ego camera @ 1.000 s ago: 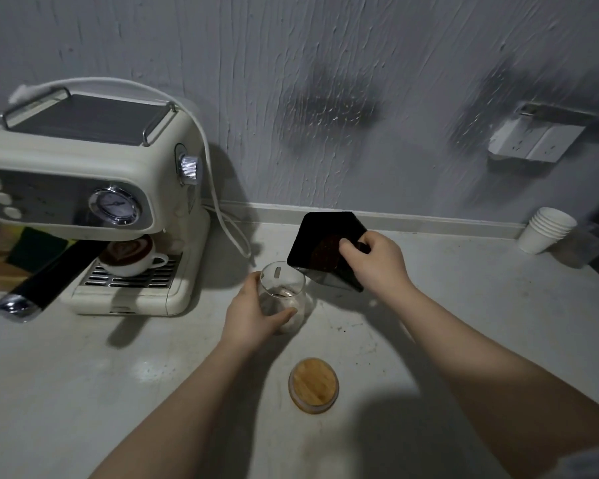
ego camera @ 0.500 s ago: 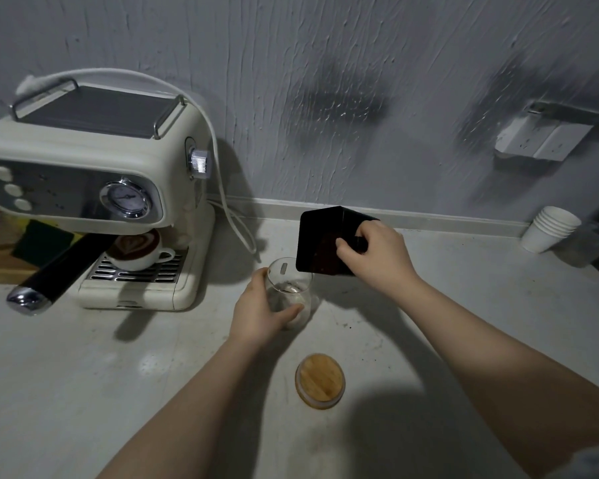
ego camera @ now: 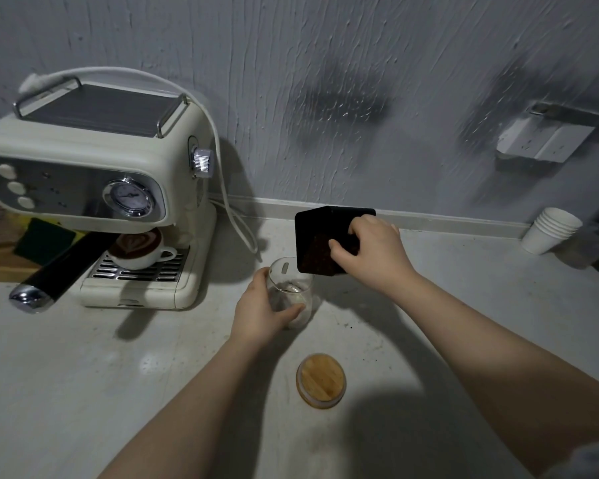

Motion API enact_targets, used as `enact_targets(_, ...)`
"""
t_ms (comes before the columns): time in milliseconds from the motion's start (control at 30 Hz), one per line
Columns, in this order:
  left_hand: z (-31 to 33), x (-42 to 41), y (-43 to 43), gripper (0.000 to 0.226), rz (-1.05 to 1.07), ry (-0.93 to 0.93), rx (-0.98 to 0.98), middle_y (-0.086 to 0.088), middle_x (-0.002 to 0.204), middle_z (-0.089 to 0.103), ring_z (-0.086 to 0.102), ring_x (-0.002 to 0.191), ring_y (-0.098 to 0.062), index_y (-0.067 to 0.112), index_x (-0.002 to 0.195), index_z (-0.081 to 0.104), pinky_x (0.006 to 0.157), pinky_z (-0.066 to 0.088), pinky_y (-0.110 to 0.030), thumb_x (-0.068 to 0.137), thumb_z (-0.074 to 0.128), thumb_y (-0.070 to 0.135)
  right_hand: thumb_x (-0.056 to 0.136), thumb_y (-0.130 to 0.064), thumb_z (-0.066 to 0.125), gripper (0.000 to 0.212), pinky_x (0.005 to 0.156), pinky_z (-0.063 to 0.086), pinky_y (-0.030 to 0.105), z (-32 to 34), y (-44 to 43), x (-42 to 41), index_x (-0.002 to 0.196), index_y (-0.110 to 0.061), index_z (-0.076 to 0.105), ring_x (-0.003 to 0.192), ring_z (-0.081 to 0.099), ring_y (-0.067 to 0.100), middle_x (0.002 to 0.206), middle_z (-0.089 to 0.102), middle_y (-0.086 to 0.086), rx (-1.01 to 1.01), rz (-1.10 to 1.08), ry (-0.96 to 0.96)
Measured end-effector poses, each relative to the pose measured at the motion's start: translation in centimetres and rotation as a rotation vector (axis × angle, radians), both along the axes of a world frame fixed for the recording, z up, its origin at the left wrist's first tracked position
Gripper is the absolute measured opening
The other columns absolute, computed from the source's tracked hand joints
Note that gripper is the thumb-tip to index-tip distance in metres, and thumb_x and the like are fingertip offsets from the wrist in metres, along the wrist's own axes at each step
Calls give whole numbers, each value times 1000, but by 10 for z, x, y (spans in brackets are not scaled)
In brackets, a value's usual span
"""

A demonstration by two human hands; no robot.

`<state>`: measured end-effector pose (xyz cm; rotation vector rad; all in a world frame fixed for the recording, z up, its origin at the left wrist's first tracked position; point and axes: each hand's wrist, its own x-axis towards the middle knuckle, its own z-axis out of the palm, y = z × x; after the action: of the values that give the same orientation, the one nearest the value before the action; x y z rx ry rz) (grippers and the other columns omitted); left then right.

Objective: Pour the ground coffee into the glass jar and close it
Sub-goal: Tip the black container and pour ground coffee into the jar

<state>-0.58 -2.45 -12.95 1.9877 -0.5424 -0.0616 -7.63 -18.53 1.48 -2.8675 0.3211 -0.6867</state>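
Tipping the black square container (ego camera: 320, 244) on its side, the right hand (ego camera: 370, 252) has its fingers (ego camera: 338, 246) hooked over the open rim w/ the thumb behind, gripping it tight so the mouth faces down-left toward the glass jar (ego camera: 293, 288). The ground coffee (ego camera: 315, 254) sits heaped in the low corner just beside those fingers, right at the lip; that corner prob. serves as a spout. Nothing looks to have landed in the jar yet, though the glass is hard to read.

The left hand (ego camera: 261, 311) is wrapped round the jar, fingers closed on its side and thumb across the front, presumably to stop it skidding or tipping when the grounds drop. The jar stands upright on the surface (ego camera: 83, 375), its mouth directly under the container's low edge, nearly touching.

The bamboo lid (ego camera: 320, 380) lies flat on the surface nearer the person than both sets of fingers, well apart from the jar, so there's room to pour and it's handy for closing after. A few dark specks dot the surface below the right wrist.

An espresso machine (ego camera: 94, 188) w/ a latte cup (ego camera: 140, 252) on its drip tray stands beyond the left fingers; not involved.
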Motion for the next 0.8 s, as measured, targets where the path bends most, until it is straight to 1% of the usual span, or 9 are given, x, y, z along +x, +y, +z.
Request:
enact_targets(267, 1, 1, 0, 86, -6, 2, 0, -3, 116, 59, 55, 103, -20, 16, 128, 38, 75, 37, -22, 58, 82, 41, 79, -34, 61, 34, 66, 25, 33, 4, 3, 3, 65, -11, 42, 69, 40, 21, 67, 45, 4, -72, 42, 24)
enact_targets(400, 2, 0, 0, 82, -9, 6, -18, 6, 109, 56, 56, 100, -16, 19, 126, 40, 71, 34, -19, 58, 81, 39, 79, -36, 61, 34, 66, 23, 32, 7, 4, 3, 64, -11, 42, 69, 38, 20, 67, 45, 3, -112, 50, 24)
enact_targets(500, 1, 0, 0, 84, -12, 15, -16, 0, 115, 58, 55, 102, -17, 17, 128, 38, 74, 37, -22, 58, 81, 39, 78, -36, 61, 34, 66, 23, 31, 8, 5, 4, 64, -11, 42, 69, 37, 20, 67, 44, 3, -135, 60, 32)
enact_targets(600, 2, -1, 1, 84, -8, -5, -5, -4, 116, 59, 56, 103, -21, 16, 128, 39, 76, 38, -24, 59, 82, 39, 78, -37, 61, 35, 67, 22, 31, 9, 6, 5, 65, -11, 42, 68, 37, 19, 67, 43, 1, -153, 69, 37)
enact_targets(800, 4, -3, 1, 85, 4, -15, 16, -3, 118, 59, 55, 104, -21, 17, 129, 38, 75, 37, -25, 59, 80, 43, 80, -38, 58, 34, 67, 21, 30, 11, 7, 6, 64, -13, 41, 67, 37, 18, 66, 42, -1, -182, 77, 54)
